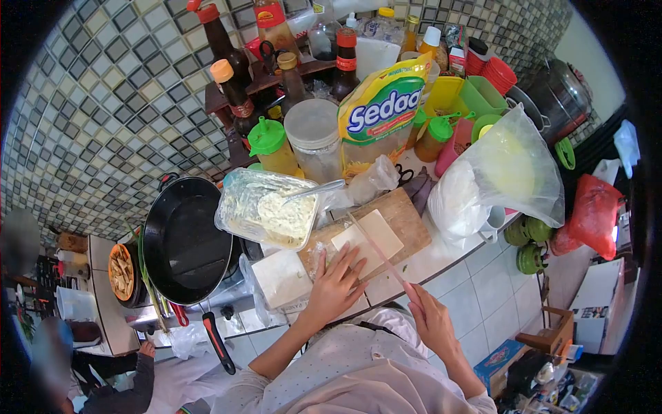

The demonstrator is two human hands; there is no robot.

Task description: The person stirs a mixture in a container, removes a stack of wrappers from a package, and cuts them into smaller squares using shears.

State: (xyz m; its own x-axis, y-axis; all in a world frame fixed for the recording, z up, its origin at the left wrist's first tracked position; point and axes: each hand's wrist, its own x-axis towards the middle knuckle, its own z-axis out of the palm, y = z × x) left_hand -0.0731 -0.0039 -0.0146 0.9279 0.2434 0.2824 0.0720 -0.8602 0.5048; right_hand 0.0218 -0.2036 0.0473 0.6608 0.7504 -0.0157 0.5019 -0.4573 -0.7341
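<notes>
My left hand (338, 281) lies with fingers spread over the near left edge of a flat, pale square sheet (376, 238), which looks like a wrapper or a stack of them. The sheet rests on a wooden cutting board (407, 214). My right hand (431, 317) is closed round the handle of a knife (376, 248), whose long blade lies slantwise across the sheet. To the left of the board is another white square packet (279, 276), with printing on its near edge. Behind it a clear plastic tub (265, 207) holds a creamy, pale mixture with a spoon (317, 190) in it.
A black frying pan (186, 234) sits on the stove at left, its handle jutting toward me. Bottles, jars and a yellow Sedaap bag (383, 110) crowd the back. At right stands a clear plastic bag (469, 186) of white contents. Another person's sleeve (131, 386) shows lower left.
</notes>
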